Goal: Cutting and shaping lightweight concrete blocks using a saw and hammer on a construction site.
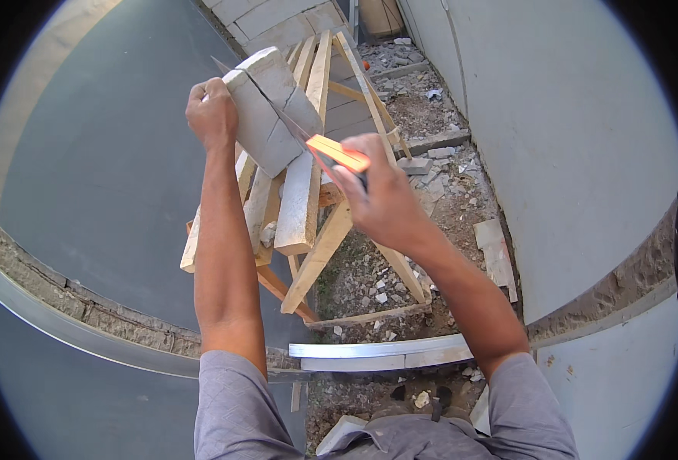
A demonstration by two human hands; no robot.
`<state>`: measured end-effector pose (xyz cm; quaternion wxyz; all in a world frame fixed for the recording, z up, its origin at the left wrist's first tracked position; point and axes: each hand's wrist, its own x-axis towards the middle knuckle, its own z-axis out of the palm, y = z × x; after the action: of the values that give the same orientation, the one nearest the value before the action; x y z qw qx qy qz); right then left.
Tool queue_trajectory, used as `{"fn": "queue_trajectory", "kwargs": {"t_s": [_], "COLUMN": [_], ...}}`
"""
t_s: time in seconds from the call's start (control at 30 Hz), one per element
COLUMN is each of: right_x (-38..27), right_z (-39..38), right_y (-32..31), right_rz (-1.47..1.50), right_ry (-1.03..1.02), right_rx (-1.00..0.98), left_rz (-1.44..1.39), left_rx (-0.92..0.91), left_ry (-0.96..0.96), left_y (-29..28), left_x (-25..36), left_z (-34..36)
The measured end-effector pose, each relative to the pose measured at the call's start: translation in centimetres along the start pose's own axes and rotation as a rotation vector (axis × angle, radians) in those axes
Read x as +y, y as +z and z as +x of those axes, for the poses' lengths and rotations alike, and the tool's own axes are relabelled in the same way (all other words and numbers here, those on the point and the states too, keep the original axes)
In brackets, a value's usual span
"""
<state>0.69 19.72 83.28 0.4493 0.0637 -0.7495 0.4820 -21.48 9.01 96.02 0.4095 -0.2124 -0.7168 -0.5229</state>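
Observation:
A pale grey-white building block (pixel 256 132) rests tilted on the wooden planks of a trestle (pixel 299 211). My left hand (pixel 212 115) is closed on the block's left edge, with its fingers curled over the top corner. In my right hand (pixel 385 192) is the orange and black handle of a handsaw (pixel 336 151). The saw's blade runs slantwise across the block along a dark cut line, and its tip shows past the block's far left edge. Thin lines also mark the block's face. How deep the blade sits I cannot tell.
Walls rise close on the left (pixel 116 176) and right (pixel 561 138). Rubble (pixel 431 184) and broken block pieces cover the ground beside and beneath the trestle. A white sill-like strip (pixel 377 350) crosses in front of me. More stacked blocks (pixel 277 23) stand behind the trestle.

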Motion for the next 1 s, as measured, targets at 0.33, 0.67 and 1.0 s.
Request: {"fn": "queue_trajectory", "kwargs": {"t_s": [0.33, 0.67, 1.0], "right_x": [1.9, -3.3, -0.7], "right_z": [0.2, -11.0, 6.3], "right_y": [4.6, -8.3, 2.5], "right_rz": [0.065, -0.181, -0.117], "right_ry": [-0.05, -0.013, 0.066], "right_rx": [-0.01, -0.082, -0.152], "left_rz": [0.82, 0.888, 0.848], "left_rx": [-0.26, -0.844, -0.762], "left_ry": [0.219, 0.174, 0.218], "left_y": [-2.6, 0.3, 1.1], "left_x": [2.5, 0.1, 1.5], "left_z": [3.3, 6.8, 4.3]}}
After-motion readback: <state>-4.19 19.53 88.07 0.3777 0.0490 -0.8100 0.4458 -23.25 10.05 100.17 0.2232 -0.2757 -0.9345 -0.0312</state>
